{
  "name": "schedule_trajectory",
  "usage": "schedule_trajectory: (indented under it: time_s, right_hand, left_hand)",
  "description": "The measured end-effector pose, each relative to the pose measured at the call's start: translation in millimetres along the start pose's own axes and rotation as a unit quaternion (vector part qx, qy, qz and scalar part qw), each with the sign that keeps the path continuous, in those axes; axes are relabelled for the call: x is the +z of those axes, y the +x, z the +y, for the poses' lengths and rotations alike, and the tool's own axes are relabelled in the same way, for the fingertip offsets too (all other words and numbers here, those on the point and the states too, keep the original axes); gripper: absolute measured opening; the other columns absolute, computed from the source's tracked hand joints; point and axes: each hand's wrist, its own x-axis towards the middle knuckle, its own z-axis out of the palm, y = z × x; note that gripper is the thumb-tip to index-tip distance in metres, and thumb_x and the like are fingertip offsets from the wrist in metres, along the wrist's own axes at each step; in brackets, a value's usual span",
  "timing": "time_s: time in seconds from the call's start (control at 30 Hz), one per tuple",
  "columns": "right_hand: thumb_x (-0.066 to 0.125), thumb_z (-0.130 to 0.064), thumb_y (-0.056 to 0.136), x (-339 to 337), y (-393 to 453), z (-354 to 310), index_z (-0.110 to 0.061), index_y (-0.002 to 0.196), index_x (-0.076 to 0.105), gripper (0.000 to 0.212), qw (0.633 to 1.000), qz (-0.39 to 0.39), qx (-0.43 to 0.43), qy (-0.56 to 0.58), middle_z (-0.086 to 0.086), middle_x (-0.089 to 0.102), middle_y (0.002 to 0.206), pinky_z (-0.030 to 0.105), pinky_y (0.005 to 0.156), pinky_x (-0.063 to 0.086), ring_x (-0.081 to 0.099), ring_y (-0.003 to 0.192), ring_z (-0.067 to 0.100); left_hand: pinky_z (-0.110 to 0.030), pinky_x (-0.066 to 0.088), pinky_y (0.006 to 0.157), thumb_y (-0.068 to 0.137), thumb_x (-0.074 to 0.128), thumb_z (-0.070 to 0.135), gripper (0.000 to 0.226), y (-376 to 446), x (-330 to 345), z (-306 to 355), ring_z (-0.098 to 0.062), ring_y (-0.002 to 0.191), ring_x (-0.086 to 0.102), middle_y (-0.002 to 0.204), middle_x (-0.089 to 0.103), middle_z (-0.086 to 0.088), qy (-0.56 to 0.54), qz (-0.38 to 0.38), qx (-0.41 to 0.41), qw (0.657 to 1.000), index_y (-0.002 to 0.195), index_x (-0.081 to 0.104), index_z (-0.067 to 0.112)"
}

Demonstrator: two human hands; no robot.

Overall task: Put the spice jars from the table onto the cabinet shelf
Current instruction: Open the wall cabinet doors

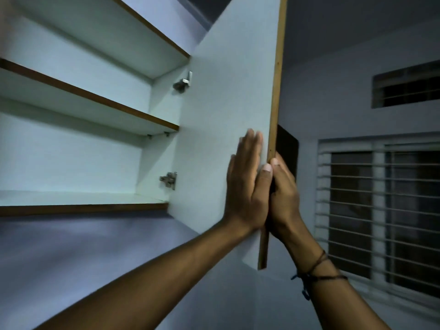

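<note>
Cabinet door (226,103) open — both hands clasp its edge

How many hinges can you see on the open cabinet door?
2. The upper hinge sits where the door meets the cabinet side, just below the top shelf; the lower hinge is just above the bottom shelf. No others show, though the door's top is out of frame.

barred window (381,210) right, small vent window (407,88) above, wall (71,258) below.
</note>
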Motion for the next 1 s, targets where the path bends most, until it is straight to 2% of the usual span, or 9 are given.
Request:
schedule_trajectory:
  time_s: [0.1,0.3,0.47,0.6,0.7,0.77,0.83,0.93,1.0]
  right_hand:
    - [0.03,-0.014,0.106,-30.9,4.4,10.5,-0.012,0.121,0.064,0.037,0.998,0.038,0.038,-0.031,0.007,0.071,0.108,0.026,0.083,0.053,0.066,0.096,0.013]
    - [0.035,-0.019,0.105,-83.6,9.5,37.0,-0.008,0.096,0.065,0.033,0.988,0.098,0.103,-0.064,0.003,0.066,0.084,0.021,0.066,0.052,0.062,0.075,0.007]
    - [0.036,-0.02,0.104,-106.7,15.4,59.5,-0.004,0.097,0.066,0.034,0.976,0.154,0.149,-0.044,0.004,0.067,0.089,0.019,0.07,0.052,0.062,0.079,0.005]
    - [0.035,-0.024,0.104,-109.2,16.5,69.9,0.004,0.099,0.058,0.037,0.97,0.177,0.155,-0.063,0.01,0.061,0.091,0.026,0.073,0.047,0.057,0.081,0.013]
    - [0.035,-0.027,0.104,-101.3,12.9,70.5,-0.011,0.099,0.061,0.031,0.96,0.216,0.125,-0.127,-0.002,0.064,0.089,0.027,0.074,0.049,0.059,0.08,0.008]
    - [0.036,-0.026,0.103,-91.8,9.2,68.3,-0.02,0.119,0.059,0.028,0.941,0.255,0.068,-0.211,-0.008,0.064,0.109,0.021,0.082,0.05,0.059,0.095,0.0]
    - [0.036,-0.023,0.101,-79.2,7.3,65.3,-0.021,0.137,0.049,0.038,0.923,0.252,-0.018,-0.289,-0.004,0.052,0.139,0.021,0.1,0.042,0.05,0.124,0.004]
    - [0.041,-0.017,0.095,-53.3,8.1,65.5,-0.015,0.143,0.043,0.048,0.886,0.176,-0.135,-0.407,0.002,0.036,0.157,0.037,0.121,0.017,0.026,0.148,0.013]
    - [0.042,-0.015,0.093,-27.9,7.7,70.0,-0.012,0.144,0.043,0.05,0.882,0.126,-0.158,-0.426,0.005,0.034,0.158,0.046,0.123,0.014,0.02,0.151,0.018]
  left_hand:
    - [-0.04,0.002,0.126,0.101,0.023,0.038,0.06,3.8,34.1,-17.6,-0.009,0.155,0.001,0.168,0.009,-0.001,0.063,-0.022,0.028,0.997,0.157,0.015,0.019]
    - [-0.039,-0.005,0.125,0.103,0.029,0.032,0.059,6.9,98.1,-47.7,-0.018,0.155,-0.002,0.168,0.005,-0.005,0.141,-0.057,0.039,0.988,0.158,0.013,0.018]
    - [-0.041,-0.006,0.125,0.104,0.026,0.035,0.059,6.4,124.6,-70.1,-0.018,0.154,-0.01,0.168,-0.004,-0.003,0.194,-0.118,0.05,0.973,0.157,0.003,0.021]
    - [-0.04,-0.005,0.125,0.104,0.029,0.034,0.059,5.7,131.8,-76.2,-0.022,0.155,-0.005,0.167,-0.002,-0.005,0.24,-0.099,0.062,0.964,0.156,0.004,0.021]
    - [-0.042,-0.004,0.125,0.103,0.028,0.036,0.059,7.1,127.7,-74.5,-0.022,0.155,-0.005,0.167,0.0,-0.007,0.219,-0.117,0.063,0.967,0.155,0.005,0.021]
    - [-0.044,-0.003,0.126,0.103,0.027,0.037,0.06,7.5,119.1,-74.2,-0.021,0.155,-0.006,0.167,-0.001,-0.007,0.201,-0.143,0.07,0.966,0.156,0.006,0.019]
    - [-0.047,0.0,0.126,0.104,0.032,0.037,0.062,7.8,104.3,-77.2,-0.022,0.155,-0.006,0.168,-0.001,-0.007,0.21,-0.153,0.083,0.962,0.157,0.007,0.016]
    - [-0.048,0.0,0.125,0.104,0.045,0.032,0.067,13.3,66.5,-86.5,-0.023,0.155,-0.005,0.167,0.001,-0.008,0.246,-0.131,0.081,0.957,0.157,0.009,0.013]
    - [-0.049,0.0,0.125,0.104,0.05,0.027,0.067,20.0,32.5,-91.7,-0.023,0.155,-0.005,0.168,0.003,-0.008,0.279,-0.123,0.08,0.949,0.158,0.012,0.013]
